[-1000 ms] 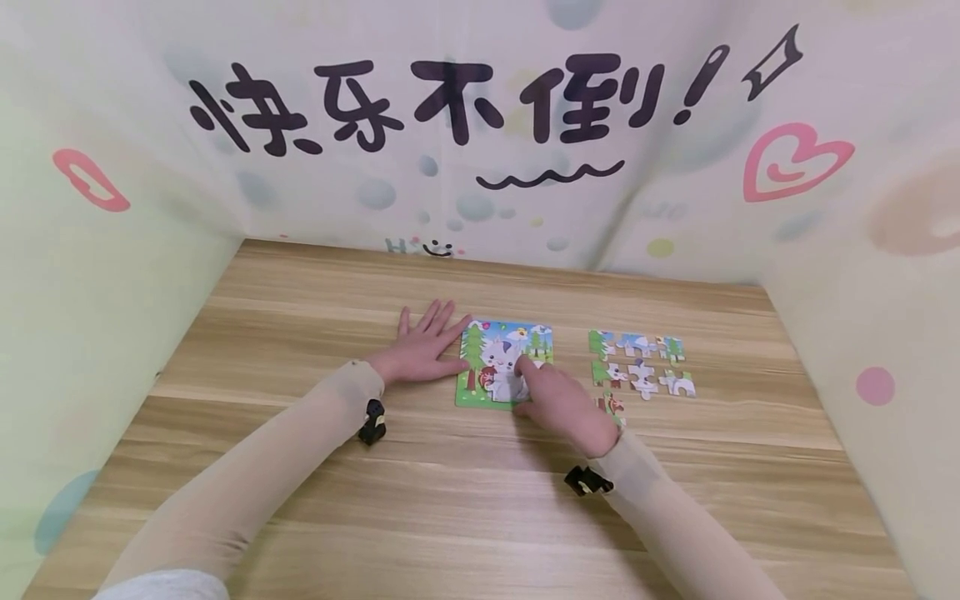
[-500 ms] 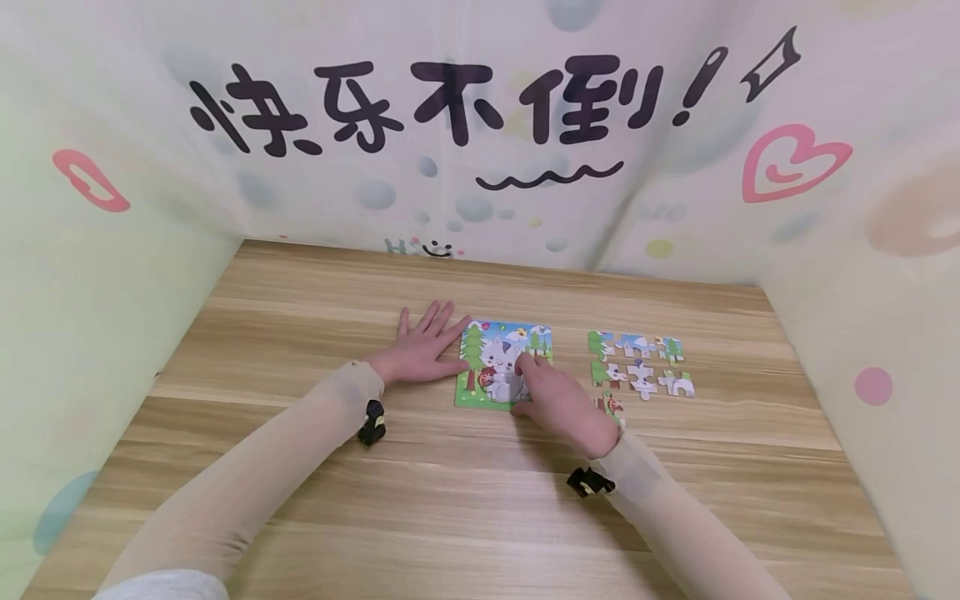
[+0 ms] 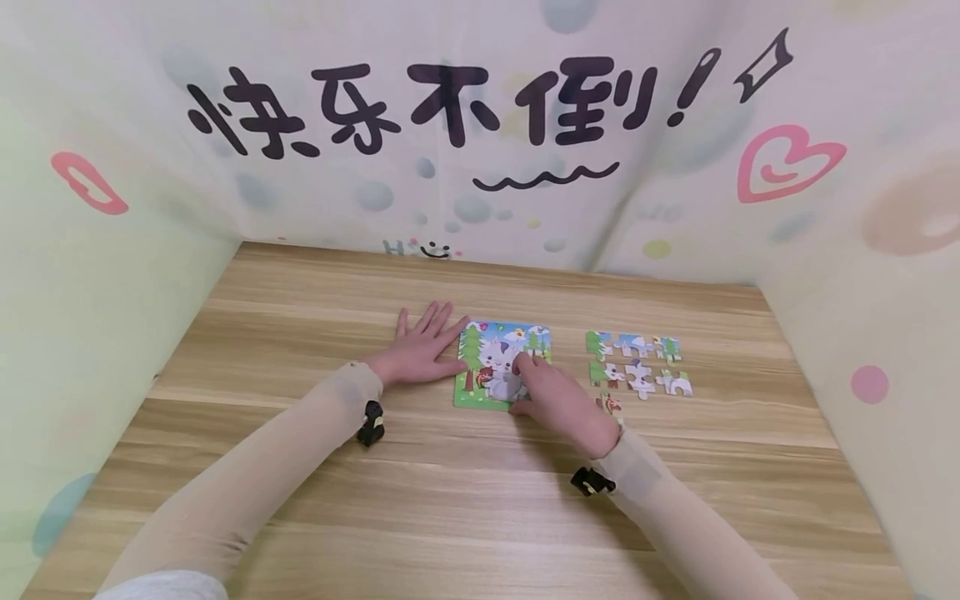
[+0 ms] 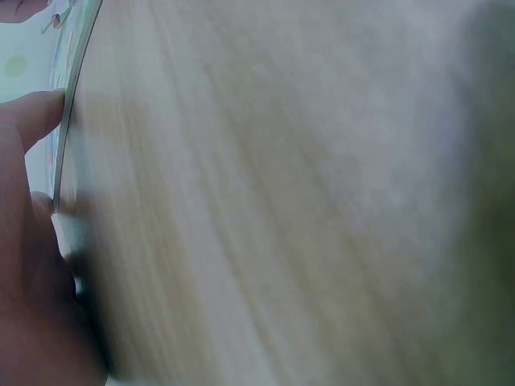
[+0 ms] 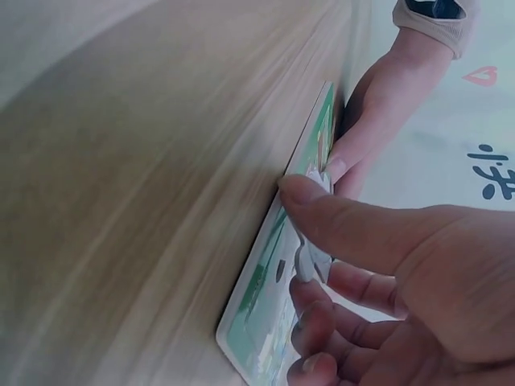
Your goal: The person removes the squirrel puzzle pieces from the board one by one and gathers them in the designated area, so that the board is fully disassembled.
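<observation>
A square jigsaw puzzle (image 3: 471,333) with a grey-white cartoon animal and green trees lies flat on the table. My left hand (image 3: 420,354) rests on the table at its left side, fingers spread, with thumb and index fingertip at the puzzle's edge. My right hand (image 3: 566,408) is over the puzzle's lower right part and hides it in the head view. In the right wrist view, a puzzle piece (image 5: 308,259) is pinched between the right thumb and fingers, close over the board, with the thumb at the near edge. The left wrist view shows the left thumb (image 4: 40,117) against the puzzle's edge.
Several loose puzzle pieces (image 3: 639,379) lie in rows on the wooden table (image 3: 420,517) to the right of the puzzle, one partly behind the right wrist. A printed curtain (image 3: 337,200) encloses the table at the back and both sides.
Both hands stay almost in place. The picture under the right fingers lines up a little better with its surroundings than a second ago. The head view has shifted slightly.
</observation>
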{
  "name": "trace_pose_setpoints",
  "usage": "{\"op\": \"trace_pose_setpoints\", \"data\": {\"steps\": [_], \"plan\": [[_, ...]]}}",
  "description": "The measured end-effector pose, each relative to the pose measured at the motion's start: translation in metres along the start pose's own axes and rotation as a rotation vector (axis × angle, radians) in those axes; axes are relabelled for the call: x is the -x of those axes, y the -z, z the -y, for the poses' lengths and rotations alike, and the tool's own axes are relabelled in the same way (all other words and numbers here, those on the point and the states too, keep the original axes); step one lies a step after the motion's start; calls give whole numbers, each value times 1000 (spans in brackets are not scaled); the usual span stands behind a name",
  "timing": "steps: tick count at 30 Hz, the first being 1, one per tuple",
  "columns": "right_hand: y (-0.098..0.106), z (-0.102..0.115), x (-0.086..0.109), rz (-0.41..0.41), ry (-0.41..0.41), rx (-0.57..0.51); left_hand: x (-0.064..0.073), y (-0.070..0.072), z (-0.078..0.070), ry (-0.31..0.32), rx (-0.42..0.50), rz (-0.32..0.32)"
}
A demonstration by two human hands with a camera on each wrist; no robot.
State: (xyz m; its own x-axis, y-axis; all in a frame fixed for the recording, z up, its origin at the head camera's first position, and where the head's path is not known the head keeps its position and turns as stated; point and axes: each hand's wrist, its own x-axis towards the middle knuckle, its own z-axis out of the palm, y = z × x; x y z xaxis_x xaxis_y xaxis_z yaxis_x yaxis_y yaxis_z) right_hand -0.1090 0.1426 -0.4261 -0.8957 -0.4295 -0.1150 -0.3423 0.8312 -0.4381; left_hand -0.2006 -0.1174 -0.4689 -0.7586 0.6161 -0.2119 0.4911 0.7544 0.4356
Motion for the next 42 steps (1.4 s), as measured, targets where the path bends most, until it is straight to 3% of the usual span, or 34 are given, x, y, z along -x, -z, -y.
{"op": "trace_pose_setpoints", "data": {"steps": [9, 19, 25, 35, 42], "plan": [[4, -2, -4, 71, -8, -32, 3, 2, -3, 13, -41, 11], [-2, -1, -8, 60, 3, 74, 4, 4, -7, 10, -38, 5], [-4, 3, -7, 54, 36, 68, 4, 5, -7, 8, -39, -6], [-3, 2, 9, 38, 98, 37, 2, 5, -4, -1, -3, -11], [4, -11, 25, 22, 108, 28, 3, 6, -1, -5, 26, -14]]}}
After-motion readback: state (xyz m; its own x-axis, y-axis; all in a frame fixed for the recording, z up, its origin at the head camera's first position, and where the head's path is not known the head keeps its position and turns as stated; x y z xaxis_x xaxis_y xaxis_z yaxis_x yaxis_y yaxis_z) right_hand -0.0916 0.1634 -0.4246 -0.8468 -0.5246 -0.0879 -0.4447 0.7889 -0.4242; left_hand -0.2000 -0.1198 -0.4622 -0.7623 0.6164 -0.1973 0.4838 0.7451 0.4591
